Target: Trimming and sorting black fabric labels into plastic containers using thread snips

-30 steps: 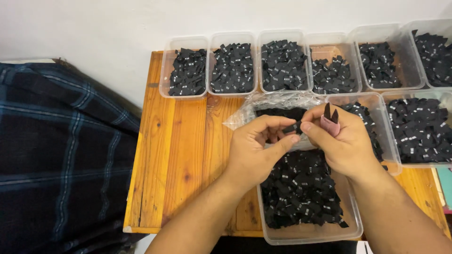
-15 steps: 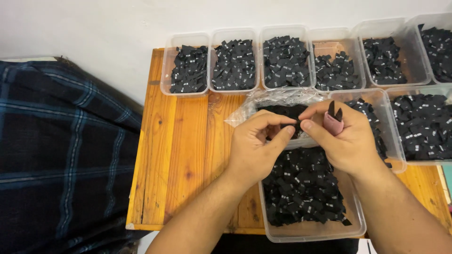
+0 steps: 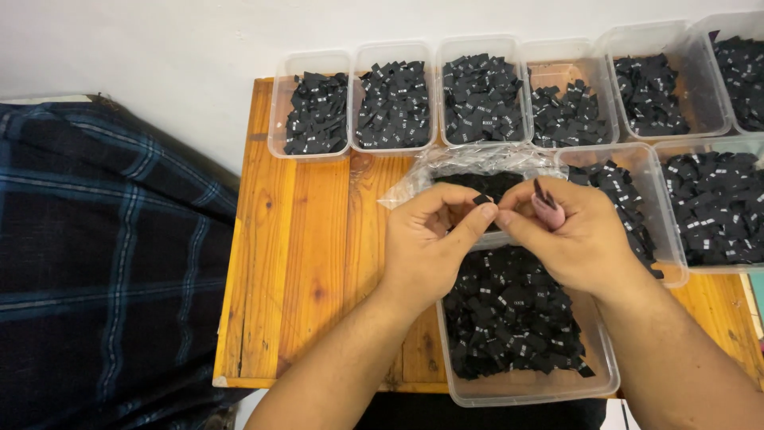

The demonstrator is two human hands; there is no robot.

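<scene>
A dark plaid cloth (image 3: 103, 263) lies left of the wooden desk (image 3: 302, 255). Clear tubs (image 3: 314, 64) of small black fabric labels line the desk's far edge, and a nearer tub (image 3: 525, 386) sits below the hands. A crinkled plastic bag (image 3: 469, 163) lies behind them. The left hand (image 3: 426, 251) and right hand (image 3: 577, 239) meet above the near tub, fingers (image 3: 477, 219) closed on one tiny black label (image 3: 483, 200). The right hand also clamps several labels (image 3: 544, 195). The label looks feather-light, limp and easily dropped; pinching its edge seems best.
</scene>
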